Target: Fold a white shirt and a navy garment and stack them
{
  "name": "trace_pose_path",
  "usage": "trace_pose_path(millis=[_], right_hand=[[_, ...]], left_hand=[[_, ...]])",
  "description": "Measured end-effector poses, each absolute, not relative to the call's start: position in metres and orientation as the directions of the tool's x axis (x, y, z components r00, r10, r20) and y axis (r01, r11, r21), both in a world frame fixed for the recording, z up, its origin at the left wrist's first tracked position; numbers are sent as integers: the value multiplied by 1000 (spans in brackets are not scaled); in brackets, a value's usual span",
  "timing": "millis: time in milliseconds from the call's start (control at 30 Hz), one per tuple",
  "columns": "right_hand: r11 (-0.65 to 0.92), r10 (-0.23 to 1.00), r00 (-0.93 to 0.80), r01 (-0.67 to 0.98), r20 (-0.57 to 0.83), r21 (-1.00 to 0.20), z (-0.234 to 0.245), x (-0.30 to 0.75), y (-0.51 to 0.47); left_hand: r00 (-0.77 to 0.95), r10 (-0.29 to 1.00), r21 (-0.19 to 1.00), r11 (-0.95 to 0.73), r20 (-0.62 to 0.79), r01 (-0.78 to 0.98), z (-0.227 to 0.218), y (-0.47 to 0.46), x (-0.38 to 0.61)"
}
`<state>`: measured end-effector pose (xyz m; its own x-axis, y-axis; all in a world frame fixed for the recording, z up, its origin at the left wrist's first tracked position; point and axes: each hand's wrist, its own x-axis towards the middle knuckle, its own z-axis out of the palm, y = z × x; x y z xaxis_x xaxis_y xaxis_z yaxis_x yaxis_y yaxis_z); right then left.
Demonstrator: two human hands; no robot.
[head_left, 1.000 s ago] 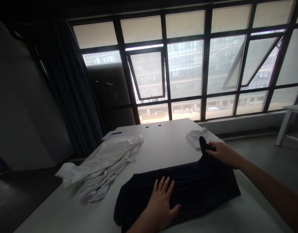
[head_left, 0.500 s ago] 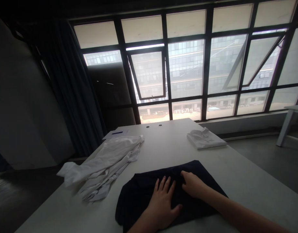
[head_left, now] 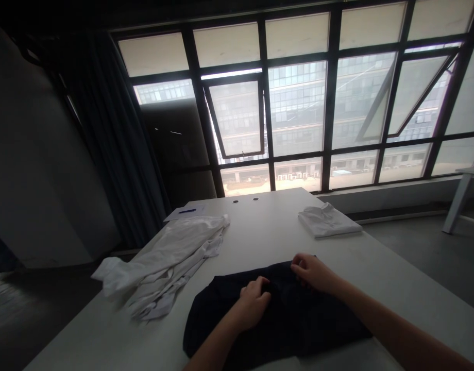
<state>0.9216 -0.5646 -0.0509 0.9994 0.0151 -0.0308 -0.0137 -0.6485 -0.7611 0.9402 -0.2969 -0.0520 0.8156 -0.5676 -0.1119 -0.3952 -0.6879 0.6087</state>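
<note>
Head view: the person's two bare hands were together on a dark navy garment [head_left: 299, 319], which lay folded flat on the near part of a white table [head_left: 256, 232]. Compared with the moment before, the left hand [head_left: 254, 301] was no longer spread open on the cloth. Its fingers [head_left: 260, 285] had curled and seemed to grasp a fold of it. The right hand [head_left: 312, 273] had moved up to the far edge of the garment, and its fingers [head_left: 301, 263] were also bent and clenched on the fabric, though the exact grip was hard to see in the dark cloth. So the hands were now closer together and both were holding the garment, not pressing it. To the left of the garment lay a crumpled white shirt [head_left: 163, 263], just apart from it. Farther away on the right was a neatly folded white shirt [head_left: 325, 220]. At the far left corner of the table was a paper [head_left: 181, 212] with a blue pen [head_left: 187, 211].
</note>
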Motion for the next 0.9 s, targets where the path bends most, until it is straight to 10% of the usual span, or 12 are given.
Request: trace_pose_path(millis=[100,900], right_hand=[[-793,-67,983,50,169,-607,-47,948,-614],[-942,-193,976,-154,103,-299,-106,966,-658]], left_hand=[[867,-488,656,-687,-98,-312,-51,-308,963],[909,-413,493,-779,60,-387,-82,-374,985]])
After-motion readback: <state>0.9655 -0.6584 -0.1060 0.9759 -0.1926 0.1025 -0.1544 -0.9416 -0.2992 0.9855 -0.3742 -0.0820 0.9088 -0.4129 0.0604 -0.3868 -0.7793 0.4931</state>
